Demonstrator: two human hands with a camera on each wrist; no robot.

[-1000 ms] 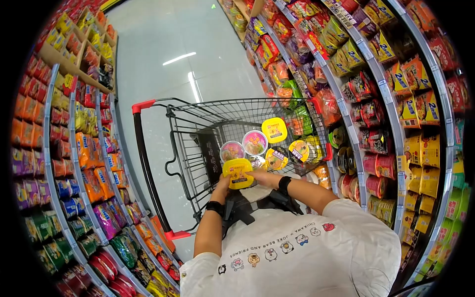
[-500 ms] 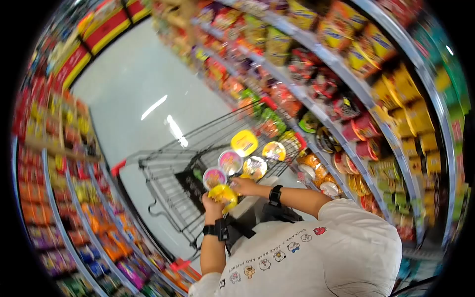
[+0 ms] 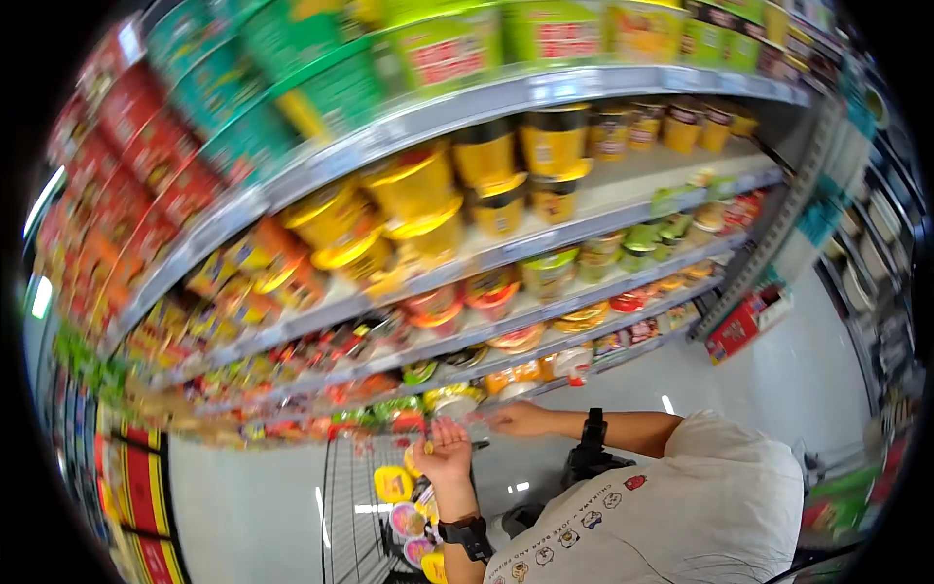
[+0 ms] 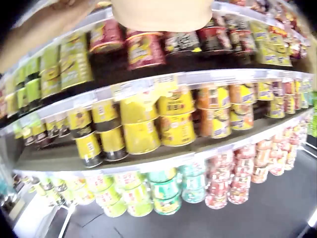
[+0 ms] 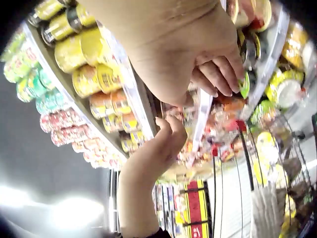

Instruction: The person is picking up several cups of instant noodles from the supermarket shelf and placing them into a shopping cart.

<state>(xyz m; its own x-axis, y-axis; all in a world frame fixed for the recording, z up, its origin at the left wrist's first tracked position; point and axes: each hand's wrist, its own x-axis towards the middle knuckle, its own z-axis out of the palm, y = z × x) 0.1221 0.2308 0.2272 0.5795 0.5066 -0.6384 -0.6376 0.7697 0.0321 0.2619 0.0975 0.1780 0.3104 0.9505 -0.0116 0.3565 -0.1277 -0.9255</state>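
Beside the wire shopping cart [image 3: 336, 496], someone in a white shirt [image 3: 671, 511] with a row of little cartoon figures stands, facing a long shelf unit [image 3: 662, 161] of packaged foods. Near the cart's shelf-side edge, the left hand [image 3: 448, 456] is raised with its palm showing and its fingers spread apart, carrying nothing. The right hand [image 3: 522, 419] reaches in from the other side, just by the left; its fingers look stretched out in the head view, while the right wrist view catches them loosely bent, with no item visible in them. Whether the two hands touch, I can't tell.

Down in the cart lie the tubs nearest the hands: a yellow tub [image 3: 394, 484] with a squarish lid, a pair of pink-rimmed round tubs [image 3: 413, 534] side by side, and another yellow tub [image 3: 434, 566] close to the left forearm, partly cut off by the picture's lower edge. A black wristband [image 3: 467, 537] sits on the left wrist, and a black band [image 3: 593, 429] on the right.

Above the cart's level, the shelves carry stacked yellow cups [image 3: 418, 190], with big green buckets [image 3: 443, 49] higher up and red buckets [image 3: 146, 117] toward one end. Well apart from the cart, past the shelf's other end, a red box [image 3: 735, 334] rests on the floor.
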